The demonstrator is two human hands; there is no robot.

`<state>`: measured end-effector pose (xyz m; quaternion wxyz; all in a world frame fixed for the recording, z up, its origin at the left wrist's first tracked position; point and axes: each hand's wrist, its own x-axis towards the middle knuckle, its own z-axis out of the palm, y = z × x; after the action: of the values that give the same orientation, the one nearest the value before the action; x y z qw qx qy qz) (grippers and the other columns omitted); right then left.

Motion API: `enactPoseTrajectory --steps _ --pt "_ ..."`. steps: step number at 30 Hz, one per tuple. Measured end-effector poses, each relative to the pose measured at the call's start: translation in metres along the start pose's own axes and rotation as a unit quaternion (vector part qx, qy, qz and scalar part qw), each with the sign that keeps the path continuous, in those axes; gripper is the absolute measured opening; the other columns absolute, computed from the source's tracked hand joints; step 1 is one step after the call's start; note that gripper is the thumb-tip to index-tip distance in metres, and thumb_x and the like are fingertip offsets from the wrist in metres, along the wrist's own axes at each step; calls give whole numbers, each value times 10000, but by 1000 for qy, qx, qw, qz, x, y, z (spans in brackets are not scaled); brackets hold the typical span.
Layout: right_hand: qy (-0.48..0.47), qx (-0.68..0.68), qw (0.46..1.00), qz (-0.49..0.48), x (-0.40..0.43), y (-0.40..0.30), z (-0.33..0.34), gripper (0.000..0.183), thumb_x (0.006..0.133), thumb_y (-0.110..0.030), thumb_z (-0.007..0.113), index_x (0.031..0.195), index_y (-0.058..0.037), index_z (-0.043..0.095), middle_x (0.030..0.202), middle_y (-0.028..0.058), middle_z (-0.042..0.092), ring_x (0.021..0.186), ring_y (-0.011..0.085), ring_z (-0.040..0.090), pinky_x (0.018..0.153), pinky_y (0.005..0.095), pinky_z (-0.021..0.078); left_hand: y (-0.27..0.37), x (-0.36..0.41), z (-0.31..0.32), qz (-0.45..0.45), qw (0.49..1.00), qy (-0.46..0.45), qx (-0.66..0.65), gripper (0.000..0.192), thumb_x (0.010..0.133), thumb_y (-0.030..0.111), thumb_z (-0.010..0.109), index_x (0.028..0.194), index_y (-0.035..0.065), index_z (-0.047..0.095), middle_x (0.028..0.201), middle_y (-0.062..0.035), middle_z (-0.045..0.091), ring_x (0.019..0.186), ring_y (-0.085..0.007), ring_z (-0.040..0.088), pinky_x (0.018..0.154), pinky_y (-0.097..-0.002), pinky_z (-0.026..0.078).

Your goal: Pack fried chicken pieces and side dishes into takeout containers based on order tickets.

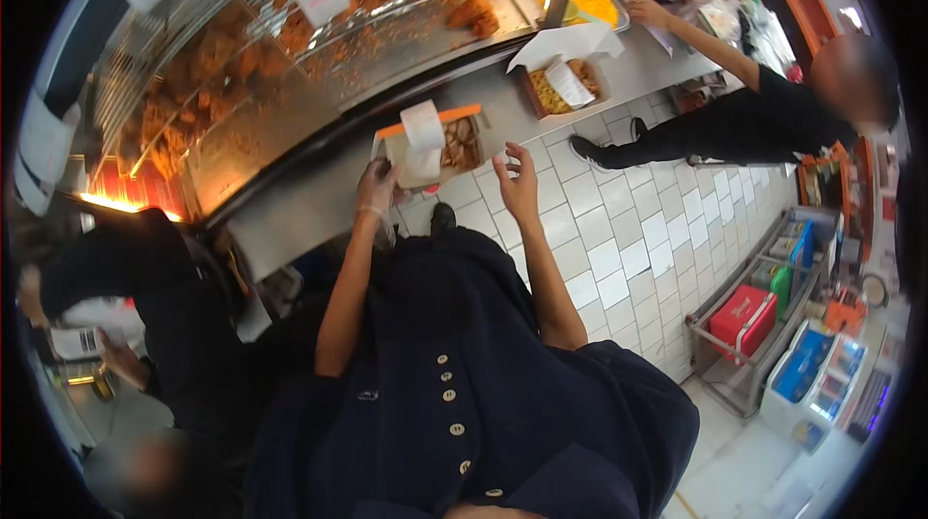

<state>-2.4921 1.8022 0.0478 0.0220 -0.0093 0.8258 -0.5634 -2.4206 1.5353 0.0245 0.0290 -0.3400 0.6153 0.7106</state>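
Observation:
An open cardboard takeaway box (433,169) with an orange edge is tilted in front of me, by the steel counter's edge. Brown food pieces (461,143) fill its right part. A white paper slip (423,129) hangs over the orange edge and down into the box. My left hand (377,185), in a clear plastic glove, grips the box at its left side. My right hand (518,182) is bare and holds nothing. Its fingers are apart, just beyond the box's right side.
A heated cabinet with fried chicken (473,16) stands behind the steel counter (279,229). Further right, another open food box (549,100) carries a paper slip. One person (783,109) reaches over the counter at right; another person (196,301) works at left. A metal trolley (699,330) holds a red box.

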Motion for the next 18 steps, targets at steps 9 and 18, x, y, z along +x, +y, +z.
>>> enactPoseTrajectory --steps 9,18 --pt "-66 16 998 -12 -8 -14 15 371 899 -204 695 1224 -63 587 1082 135 634 853 212 623 732 320 505 15 -4 -3 -59 998 -22 18 423 933 250 659 1213 -20 494 1040 -113 623 603 -177 657 568 -314 617" --pt "-43 49 991 -118 11 -56 50 263 860 -147 727 1089 -44 653 901 63 597 787 165 552 675 294 452 5 3 -4 -42 999 -32 -12 343 905 250 694 1081 -8 551 935 -87 655 634 -189 676 539 -332 608"
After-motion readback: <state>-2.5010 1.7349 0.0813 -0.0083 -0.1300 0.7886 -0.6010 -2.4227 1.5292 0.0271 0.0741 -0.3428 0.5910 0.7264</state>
